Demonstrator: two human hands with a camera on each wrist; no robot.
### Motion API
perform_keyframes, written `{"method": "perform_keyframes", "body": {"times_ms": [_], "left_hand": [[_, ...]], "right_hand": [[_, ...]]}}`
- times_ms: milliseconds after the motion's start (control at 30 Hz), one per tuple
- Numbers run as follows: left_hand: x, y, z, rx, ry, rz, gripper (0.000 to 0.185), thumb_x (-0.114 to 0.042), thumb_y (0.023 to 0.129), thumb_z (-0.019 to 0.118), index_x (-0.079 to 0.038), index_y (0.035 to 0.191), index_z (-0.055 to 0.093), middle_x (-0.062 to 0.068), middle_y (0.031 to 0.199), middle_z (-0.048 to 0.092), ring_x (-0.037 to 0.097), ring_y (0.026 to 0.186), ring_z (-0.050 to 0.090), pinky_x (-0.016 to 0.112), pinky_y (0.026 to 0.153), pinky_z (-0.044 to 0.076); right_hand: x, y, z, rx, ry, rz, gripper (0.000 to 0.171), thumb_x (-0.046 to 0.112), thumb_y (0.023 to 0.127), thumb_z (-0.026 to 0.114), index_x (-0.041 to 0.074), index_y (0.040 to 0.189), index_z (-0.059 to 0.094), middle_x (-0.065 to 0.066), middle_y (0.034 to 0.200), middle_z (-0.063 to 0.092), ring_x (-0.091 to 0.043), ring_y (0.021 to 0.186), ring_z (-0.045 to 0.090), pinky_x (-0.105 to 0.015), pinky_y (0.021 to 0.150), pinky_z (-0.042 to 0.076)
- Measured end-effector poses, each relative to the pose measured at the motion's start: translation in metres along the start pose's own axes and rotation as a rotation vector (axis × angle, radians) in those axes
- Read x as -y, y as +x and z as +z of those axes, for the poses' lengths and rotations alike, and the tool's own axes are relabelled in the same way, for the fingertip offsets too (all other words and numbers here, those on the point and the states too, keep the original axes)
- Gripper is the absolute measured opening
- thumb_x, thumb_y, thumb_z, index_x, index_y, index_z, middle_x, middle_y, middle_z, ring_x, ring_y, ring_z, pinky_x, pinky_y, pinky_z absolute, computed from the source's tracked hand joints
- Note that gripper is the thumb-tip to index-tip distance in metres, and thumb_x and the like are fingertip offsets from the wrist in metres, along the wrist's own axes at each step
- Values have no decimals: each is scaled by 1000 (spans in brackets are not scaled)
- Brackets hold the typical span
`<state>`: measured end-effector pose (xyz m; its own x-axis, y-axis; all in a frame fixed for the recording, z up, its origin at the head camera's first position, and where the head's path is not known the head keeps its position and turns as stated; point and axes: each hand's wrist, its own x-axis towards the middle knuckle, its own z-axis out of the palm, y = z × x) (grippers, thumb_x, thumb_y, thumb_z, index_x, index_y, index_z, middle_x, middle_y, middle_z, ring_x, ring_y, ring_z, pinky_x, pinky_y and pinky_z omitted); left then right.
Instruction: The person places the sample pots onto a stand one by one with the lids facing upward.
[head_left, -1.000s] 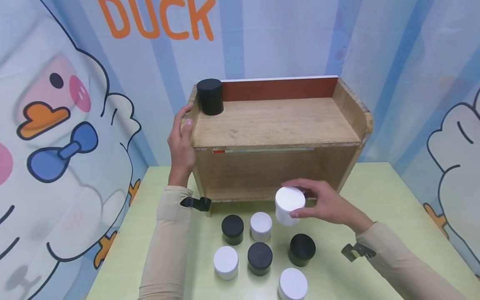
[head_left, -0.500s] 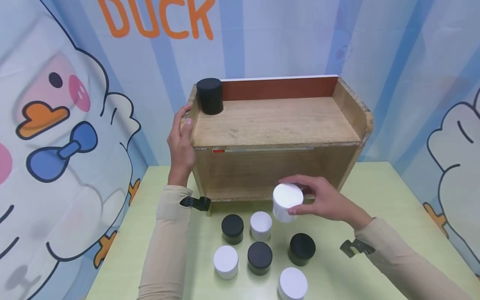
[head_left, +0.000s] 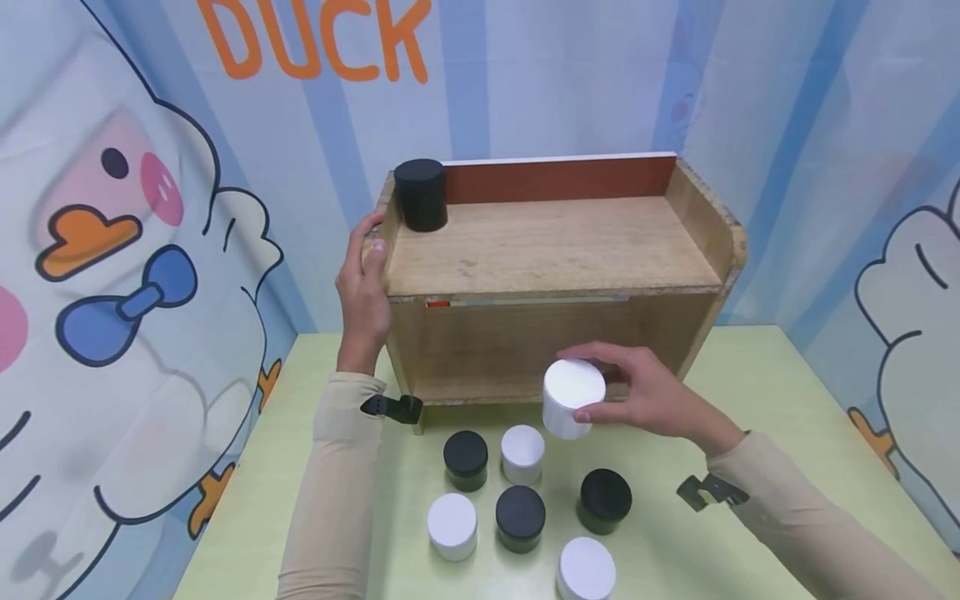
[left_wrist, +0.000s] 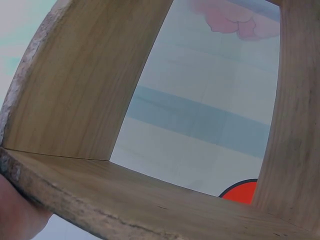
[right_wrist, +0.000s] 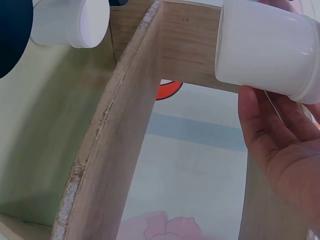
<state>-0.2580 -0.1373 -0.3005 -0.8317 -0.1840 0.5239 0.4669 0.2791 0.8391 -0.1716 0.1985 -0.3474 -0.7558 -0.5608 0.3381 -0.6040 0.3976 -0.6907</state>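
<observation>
In the head view my right hand (head_left: 652,392) holds a white lidded jar (head_left: 573,398) between thumb and fingers. The jar is upright, off the table, in front of the lower opening of a wooden shelf (head_left: 555,250). The right wrist view shows the same white jar (right_wrist: 267,50) with fingertips against its side. My left hand (head_left: 363,292) grips the shelf's left side panel, its thumb near the front edge. Only a bit of that hand (left_wrist: 20,212) shows in the left wrist view. A black jar (head_left: 421,196) stands on the upper board, at its left end.
On the green table (head_left: 720,500) before the shelf stand white jars (head_left: 452,527) and black jars (head_left: 521,518), several in all. The nearest white jar (head_left: 586,569) is partly cut off by the frame's bottom edge. A duck-printed curtain (head_left: 562,75) hangs behind the shelf.
My right hand has moved the white jar slightly up and to the left, toward the shelf. The left hand and the other jars have stayed in place.
</observation>
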Motion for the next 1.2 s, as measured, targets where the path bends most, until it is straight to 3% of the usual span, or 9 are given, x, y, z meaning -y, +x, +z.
{"method": "perform_keyframes", "body": {"times_ms": [300,467,633,1200], "left_hand": [[4,2,0,-1,5,6,43,-33,103,38,-29,144,51,-2,152,51,15,142,44,47,120,30],[8,-5,0,13,12,-34,43,-35,103,37,-31,145,50,-3,154,48,15,144,42,48,121,30],[9,-6,0,15,13,-25,44,-35,104,37,-30,145,50,-3,154,48,14,145,40,48,121,29],[6,1,-1,3,11,-9,44,-37,104,38,-31,145,50,-2,155,47,16,144,41,50,120,29]], "right_hand": [[7,2,-3,-12,-1,34,62,15,76,86,10,133,62,-5,120,71,-3,102,64,-22,88,56],[9,-3,-1,-23,7,42,62,15,77,86,6,133,62,-7,122,71,-2,103,63,-22,88,55],[9,-4,-1,-31,29,31,61,12,77,85,4,132,61,-9,123,70,-2,103,64,-21,88,56],[20,16,-8,-42,-49,-10,60,16,77,86,7,132,63,-7,122,72,-3,102,66,-22,88,56]]}}
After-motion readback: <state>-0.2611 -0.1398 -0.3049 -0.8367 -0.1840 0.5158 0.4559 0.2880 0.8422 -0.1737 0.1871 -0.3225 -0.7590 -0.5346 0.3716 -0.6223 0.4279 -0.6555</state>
